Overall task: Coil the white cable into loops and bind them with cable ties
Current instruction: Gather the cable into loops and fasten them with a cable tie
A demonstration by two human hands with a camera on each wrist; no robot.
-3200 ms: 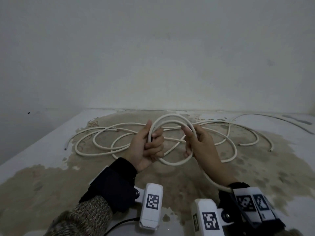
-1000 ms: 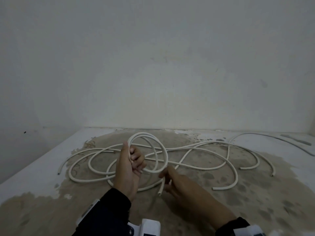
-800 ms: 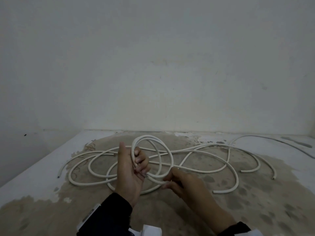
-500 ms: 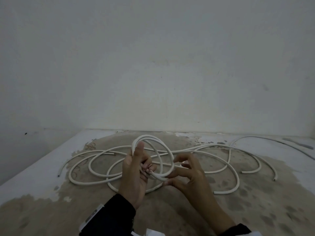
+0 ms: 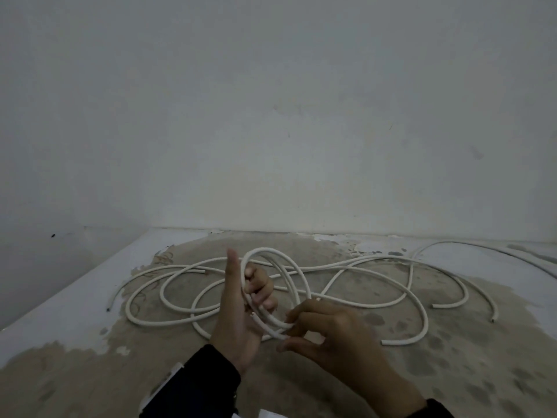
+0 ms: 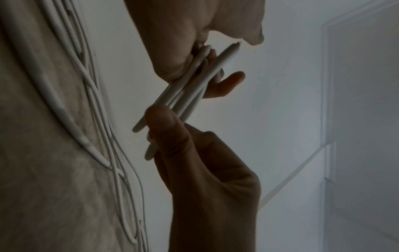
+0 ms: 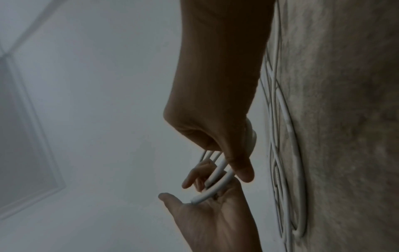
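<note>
Left hand (image 5: 241, 309) upright, fingers curled round small coil of white cable (image 5: 272, 285), thumb straight up; right hand (image 5: 328, 333) at 4 o'clock of it, fingers pinching coil's lower arc; remaining cable sprawled loose on stained worktop (image 5: 452, 372) from 9 to 3 o'clock behind

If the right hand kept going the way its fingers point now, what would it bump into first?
Most likely the coiled loops it already pinches at their lower edge, and right behind them the left hand gripping the same loops. The right hand points left across the table. Depth is hard to judge.
</note>
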